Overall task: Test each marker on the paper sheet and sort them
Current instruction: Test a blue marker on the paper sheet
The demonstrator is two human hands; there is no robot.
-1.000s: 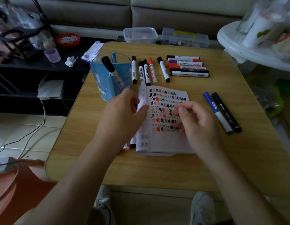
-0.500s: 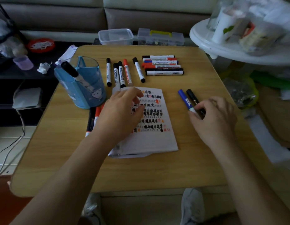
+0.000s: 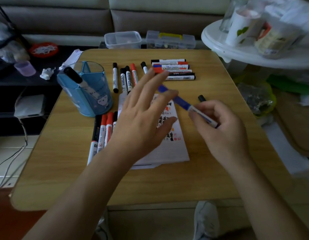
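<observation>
Landmark: the sheet (image 3: 171, 153), lying flat on the table (image 3: 167, 184) with ink marks on its upper part.

1. Right hand (image 3: 223, 125): over the table just right of the sheet. Fingers and thumb are curled round the white barrel of the blue marker (image 3: 183, 102).
2. Blue marker: lifted and tilted, with the capped end pointing over the sheet's far right part. The cap sits on the barrel.
3. Left hand (image 3: 141, 115): above the sheet's left half, fingers straight and spread, grasping nothing. Its fingertips (image 3: 174, 92) lie at the blue cap; blur hides whether they touch.
4. Black marker (image 3: 201, 98): just right of the sheet, mostly hidden by the right hand.
5. Holder (image 3: 86, 94): left of the sheet's far end, with one leaning marker (image 3: 74, 77) inside.
6. Side group (image 3: 105, 130): markers along the sheet's left edge.
7. Row (image 3: 126, 78): markers just beyond the sheet's far edge.
8. Stack (image 3: 174, 68): markers lying crosswise, beyond the sheet's far right corner.
</observation>
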